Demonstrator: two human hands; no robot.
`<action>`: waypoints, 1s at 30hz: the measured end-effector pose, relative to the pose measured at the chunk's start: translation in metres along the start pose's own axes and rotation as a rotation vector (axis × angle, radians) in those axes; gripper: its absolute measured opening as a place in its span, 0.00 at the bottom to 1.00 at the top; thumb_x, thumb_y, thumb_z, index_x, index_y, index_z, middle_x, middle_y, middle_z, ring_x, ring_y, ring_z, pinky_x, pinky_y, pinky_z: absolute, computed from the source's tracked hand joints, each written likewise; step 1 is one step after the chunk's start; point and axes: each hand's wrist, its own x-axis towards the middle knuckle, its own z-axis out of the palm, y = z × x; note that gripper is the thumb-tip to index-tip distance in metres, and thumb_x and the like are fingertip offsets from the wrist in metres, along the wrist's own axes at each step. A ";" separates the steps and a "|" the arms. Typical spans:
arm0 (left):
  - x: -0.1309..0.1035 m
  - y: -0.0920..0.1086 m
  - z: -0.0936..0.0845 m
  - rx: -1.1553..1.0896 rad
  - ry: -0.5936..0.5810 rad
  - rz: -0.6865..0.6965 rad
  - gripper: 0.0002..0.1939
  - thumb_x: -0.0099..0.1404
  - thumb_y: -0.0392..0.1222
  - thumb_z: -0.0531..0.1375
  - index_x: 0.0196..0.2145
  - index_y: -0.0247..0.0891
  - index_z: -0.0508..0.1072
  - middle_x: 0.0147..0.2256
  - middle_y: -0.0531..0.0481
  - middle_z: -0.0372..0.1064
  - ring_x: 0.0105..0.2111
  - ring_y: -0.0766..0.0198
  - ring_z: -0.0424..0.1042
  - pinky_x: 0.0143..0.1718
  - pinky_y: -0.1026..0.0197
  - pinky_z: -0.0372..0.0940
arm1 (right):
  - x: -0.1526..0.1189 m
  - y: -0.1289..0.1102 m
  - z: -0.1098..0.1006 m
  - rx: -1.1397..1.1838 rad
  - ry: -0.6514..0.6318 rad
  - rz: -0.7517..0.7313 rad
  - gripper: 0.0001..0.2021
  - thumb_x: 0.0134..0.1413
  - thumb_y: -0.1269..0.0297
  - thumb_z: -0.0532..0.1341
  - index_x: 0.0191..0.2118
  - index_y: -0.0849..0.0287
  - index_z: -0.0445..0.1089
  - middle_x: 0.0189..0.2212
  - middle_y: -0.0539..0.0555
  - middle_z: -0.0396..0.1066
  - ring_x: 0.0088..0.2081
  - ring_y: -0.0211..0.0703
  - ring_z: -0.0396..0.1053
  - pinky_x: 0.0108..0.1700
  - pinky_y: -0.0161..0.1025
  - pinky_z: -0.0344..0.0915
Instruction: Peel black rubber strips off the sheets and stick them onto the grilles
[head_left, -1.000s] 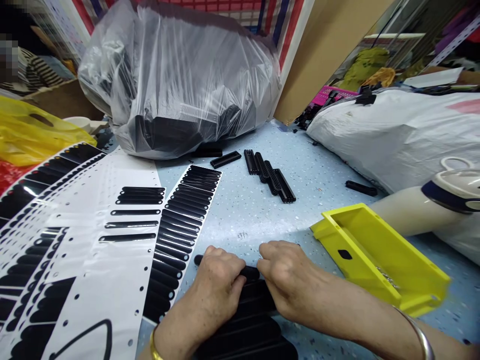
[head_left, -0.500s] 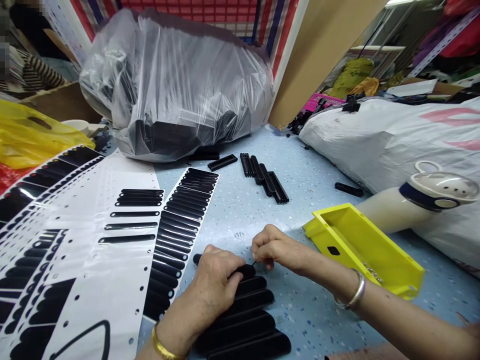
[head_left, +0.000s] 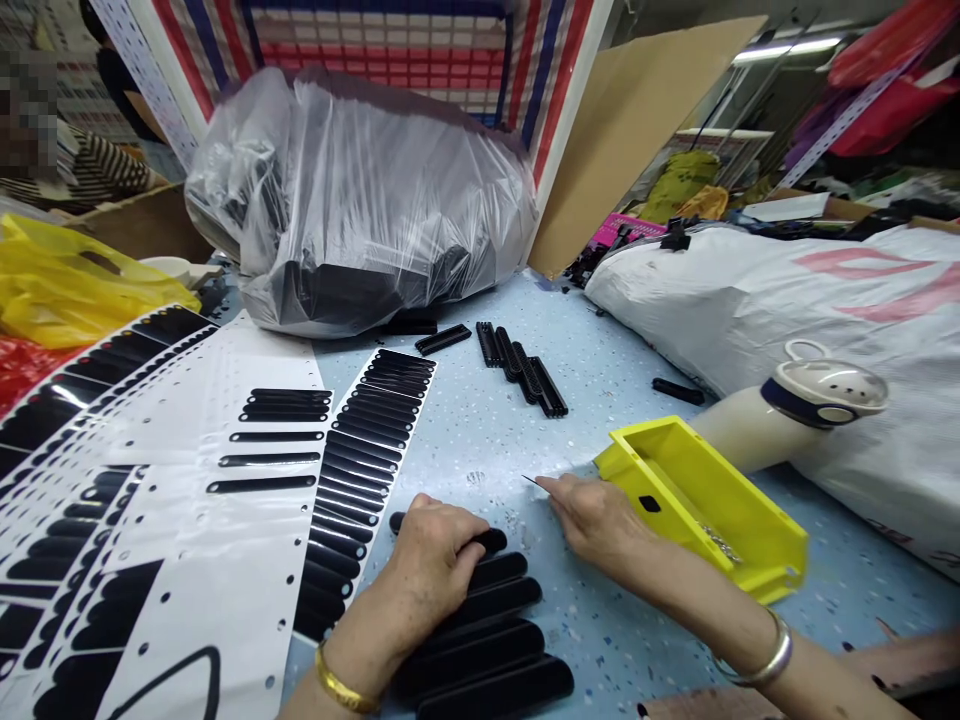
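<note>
My left hand (head_left: 435, 560) is closed over a long black strip with rounded ends (head_left: 491, 541); both ends show past the fingers, and its middle is hidden. Below that hand lie several more black rounded strips (head_left: 499, 645) in a row on the blue speckled table (head_left: 480, 440). Up and to the right, my right hand (head_left: 600, 515) pinches a thin dark needle-like tool (head_left: 532, 482), its tip pointing left, apart from the strips. Close beyond the right hand is a yellow bin (head_left: 637, 470) with small shiny metal pieces (head_left: 718, 541) inside.
To the left lie white sheets (head_left: 217, 560) bearing black stickers and a narrower sticker sheet (head_left: 367, 450). Black ribbed pieces (head_left: 525, 368) sit further back, before a large plastic-wrapped bundle (head_left: 375, 200). A cup with a clear lid (head_left: 795, 400) leans by a white sack (head_left: 720, 280) at right.
My right hand has drawn away from the strip end toward the right, and the thin tool in it now shows. My left hand stays on the strip. The camera view has shifted slightly.
</note>
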 end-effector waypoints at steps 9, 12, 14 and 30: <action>0.002 0.004 -0.002 0.023 -0.035 -0.048 0.09 0.58 0.29 0.61 0.31 0.41 0.79 0.32 0.51 0.80 0.35 0.57 0.78 0.43 0.55 0.60 | 0.007 0.002 -0.006 -0.211 -0.063 0.104 0.11 0.56 0.75 0.58 0.24 0.61 0.71 0.30 0.59 0.74 0.31 0.47 0.72 0.34 0.38 0.63; 0.003 0.005 -0.004 0.028 -0.049 -0.059 0.10 0.59 0.29 0.60 0.31 0.42 0.79 0.32 0.51 0.80 0.36 0.57 0.78 0.44 0.54 0.60 | 0.006 0.004 -0.010 -0.194 -0.035 0.142 0.06 0.53 0.74 0.61 0.26 0.61 0.72 0.29 0.57 0.74 0.30 0.44 0.72 0.32 0.36 0.63; 0.003 0.005 -0.004 0.031 -0.053 -0.062 0.10 0.59 0.30 0.61 0.31 0.41 0.79 0.33 0.51 0.81 0.36 0.57 0.78 0.44 0.54 0.59 | 0.001 0.001 -0.012 -0.177 0.003 0.138 0.04 0.54 0.71 0.62 0.30 0.61 0.73 0.30 0.57 0.74 0.32 0.46 0.72 0.35 0.38 0.65; 0.001 0.004 -0.004 0.025 -0.034 -0.051 0.11 0.60 0.31 0.60 0.34 0.42 0.80 0.33 0.51 0.81 0.37 0.57 0.77 0.45 0.54 0.60 | 0.005 -0.070 0.014 0.540 -0.042 0.256 0.06 0.46 0.67 0.63 0.21 0.58 0.68 0.16 0.48 0.66 0.21 0.38 0.63 0.23 0.33 0.56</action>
